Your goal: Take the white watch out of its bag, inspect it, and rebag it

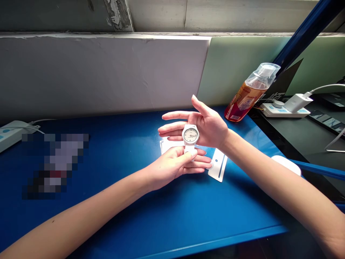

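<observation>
A white wristwatch [190, 134] with a round pale dial and white strap is held up over the blue table. My left hand [172, 163] pinches the lower strap under its thumb, the other fingers stretched out beneath. Behind the watch, my right hand [207, 126] is spread with the palm showing and the thumb pointing up. The watch face overlaps its palm and fingers; whether they touch I cannot tell. Below the hands lie a white card with a slot [217, 165] and another white flat piece [165, 145], mostly hidden by the hands.
The blue table [121, 216] meets a wall at the back. At its back right stands a drink bottle [249, 93], near a white power strip [285, 108] with a charger. Another power strip [13, 133] and a pixelated item [61, 158] are at the left. A white rounded object [287, 163] sits behind my right forearm.
</observation>
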Tool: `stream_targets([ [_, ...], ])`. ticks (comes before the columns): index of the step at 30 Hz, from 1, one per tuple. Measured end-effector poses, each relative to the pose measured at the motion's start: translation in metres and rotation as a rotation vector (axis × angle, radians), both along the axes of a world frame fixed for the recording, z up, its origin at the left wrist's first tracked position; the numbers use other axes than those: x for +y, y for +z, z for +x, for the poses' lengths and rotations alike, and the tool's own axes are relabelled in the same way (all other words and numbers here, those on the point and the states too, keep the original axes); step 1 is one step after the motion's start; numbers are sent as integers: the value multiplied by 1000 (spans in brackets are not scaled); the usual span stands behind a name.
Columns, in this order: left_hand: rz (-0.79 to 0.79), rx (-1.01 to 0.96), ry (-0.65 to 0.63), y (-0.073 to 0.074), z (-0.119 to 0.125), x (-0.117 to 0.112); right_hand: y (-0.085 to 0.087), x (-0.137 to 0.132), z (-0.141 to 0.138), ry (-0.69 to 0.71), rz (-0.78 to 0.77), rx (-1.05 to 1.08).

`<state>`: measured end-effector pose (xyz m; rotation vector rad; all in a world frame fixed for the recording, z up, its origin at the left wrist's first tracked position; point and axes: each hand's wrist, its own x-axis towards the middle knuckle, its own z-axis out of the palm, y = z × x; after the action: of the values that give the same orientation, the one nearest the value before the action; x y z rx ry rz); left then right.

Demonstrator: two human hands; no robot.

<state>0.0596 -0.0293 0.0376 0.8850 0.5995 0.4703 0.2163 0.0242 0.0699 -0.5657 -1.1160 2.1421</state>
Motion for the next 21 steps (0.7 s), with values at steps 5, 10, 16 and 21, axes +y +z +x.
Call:
stream_targets([
  [5,15,-3,27,-2,0,-1,3,-1,1,0,10,5],
  [10,9,-42,19,-5,0,-1,3,-1,1,-15,46,-11],
  [16,18,-54,11,-6,0,0,0,0,3,6,87,-13],
  [21,20,-67,-20,-6,-1,0,1,0,2,4,81,-14],
])
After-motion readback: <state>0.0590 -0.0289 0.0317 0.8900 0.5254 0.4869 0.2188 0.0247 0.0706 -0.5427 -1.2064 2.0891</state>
